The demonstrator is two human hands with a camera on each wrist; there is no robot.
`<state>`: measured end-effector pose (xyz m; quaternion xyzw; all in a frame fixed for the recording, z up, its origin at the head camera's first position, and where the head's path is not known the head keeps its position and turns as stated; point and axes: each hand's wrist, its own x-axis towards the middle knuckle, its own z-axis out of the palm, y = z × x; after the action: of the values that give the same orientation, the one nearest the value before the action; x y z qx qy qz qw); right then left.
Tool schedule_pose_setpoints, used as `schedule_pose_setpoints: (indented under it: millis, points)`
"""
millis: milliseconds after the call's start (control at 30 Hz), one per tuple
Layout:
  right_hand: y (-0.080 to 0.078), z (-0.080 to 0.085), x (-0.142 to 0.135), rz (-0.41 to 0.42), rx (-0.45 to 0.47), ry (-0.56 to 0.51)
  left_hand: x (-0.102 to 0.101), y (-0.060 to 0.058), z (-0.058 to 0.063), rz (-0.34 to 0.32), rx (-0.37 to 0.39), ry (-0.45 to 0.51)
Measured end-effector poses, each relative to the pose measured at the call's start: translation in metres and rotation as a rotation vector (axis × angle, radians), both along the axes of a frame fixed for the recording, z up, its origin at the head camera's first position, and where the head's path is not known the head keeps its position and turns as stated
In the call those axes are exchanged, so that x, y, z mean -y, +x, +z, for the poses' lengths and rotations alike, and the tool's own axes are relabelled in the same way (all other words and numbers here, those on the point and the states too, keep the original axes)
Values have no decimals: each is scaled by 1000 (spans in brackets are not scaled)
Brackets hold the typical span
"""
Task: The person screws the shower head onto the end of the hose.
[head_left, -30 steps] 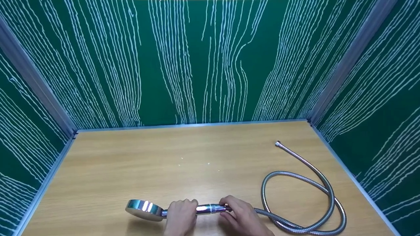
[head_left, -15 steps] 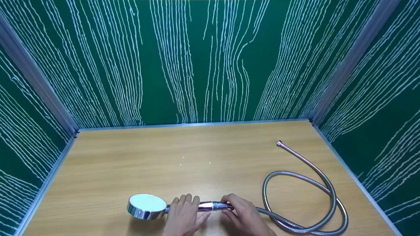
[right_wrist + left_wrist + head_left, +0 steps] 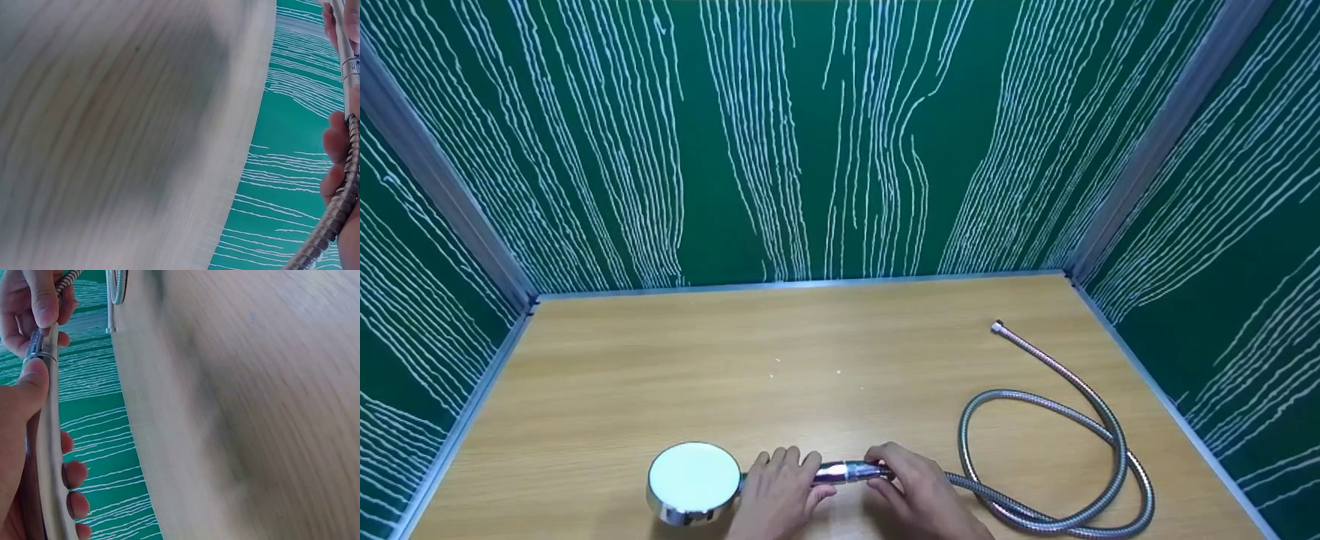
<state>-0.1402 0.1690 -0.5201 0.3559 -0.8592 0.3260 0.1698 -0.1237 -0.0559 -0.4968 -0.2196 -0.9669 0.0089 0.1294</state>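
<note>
Here, left fingers [image 3: 793, 459] grip the shower handle [image 3: 832, 472], right fingers [image 3: 889, 454] the hose joint [image 3: 350, 117], well short of the tabletop's back edge [image 3: 810, 285].

Lower left of frame: shower head [image 3: 694, 484], rolled about its handle [image 3: 832, 472]. The rim is uppermost one second earlier; the pale disc [image 3: 694, 474] now faces the camera, rounder than half a second ago. Bottom centre: left hand [image 3: 778, 491], turned, fingers straighter, thumb [image 3: 822, 493] exposed.
</note>
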Motion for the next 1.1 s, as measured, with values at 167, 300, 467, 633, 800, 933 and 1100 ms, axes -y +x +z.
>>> schedule_pose_setpoints:
  millis: [167,300,467,633,800,933,1100]
  points:
    - [-1,2,1,3,-52,9,1,1,-2,-12,16,-9]
    - [-1,2,0,10,-32,7,3,1,-2,-30,0,7]
    - [1,3,-1,-8,36,33,3,-1,-2,-46,-34,7]
    - [2,6,-2,-20,107,66,3,-1,-4,-51,-101,16]
    - [2,9,-3,-25,191,103,3,-1,-5,-58,-206,17]
    - [2,9,-3,-23,219,100,3,-1,-6,-65,-216,18]
    - [3,5,-2,-18,141,44,4,-2,-7,-68,-234,9]
